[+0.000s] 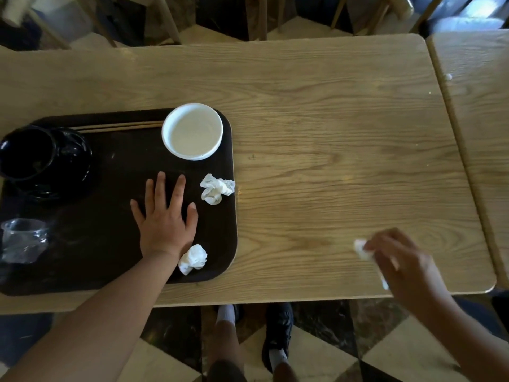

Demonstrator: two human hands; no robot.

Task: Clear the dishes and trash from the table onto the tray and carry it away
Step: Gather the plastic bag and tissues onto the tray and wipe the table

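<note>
On the wooden table (pixel 316 111), left of centre, I have the dark brown rectangular plastic tray (pixel 104 257) lying flat, its near corner close to the table's front edge. My left hand (pixel 165 216) rests palm down on bare tray surface, fingers spread, gripping nothing; I judge it is steadying the tray.

Tray contents:
1. White round shallow bowl (pixel 192 131), far right corner, upright.
2. Black glossy bowls (pixel 41 158), far left, apparently nested or stacked.
3. Pair of wooden chopsticks (pixel 121 126) along the far rim, between the black bowls and the white bowl.
4. Crumpled clear plastic cup (pixel 23 239) at the left edge.
5. Crumpled white paper napkin (pixel 216 188) just inside the right rim.
6. Second crumpled white napkin (pixel 193 259) touching the left wrist.

My right hand (pixel 399 260) is over the table's near right area, well apart from the tray. It is blurred, but its fingers are closed around a white wad of tissue (pixel 362 248), which shows beyond the fingertips.

Step in hand, as I judge it: collecting the last loose trash. Apart from small specks and crumbs, I see nothing else on the table.

Next move calls for carrying the wad leftward to open tray space near the napkins and releasing it there. Then both hands must take opposite tray edges and lift level, since the bowls can slide.
</note>
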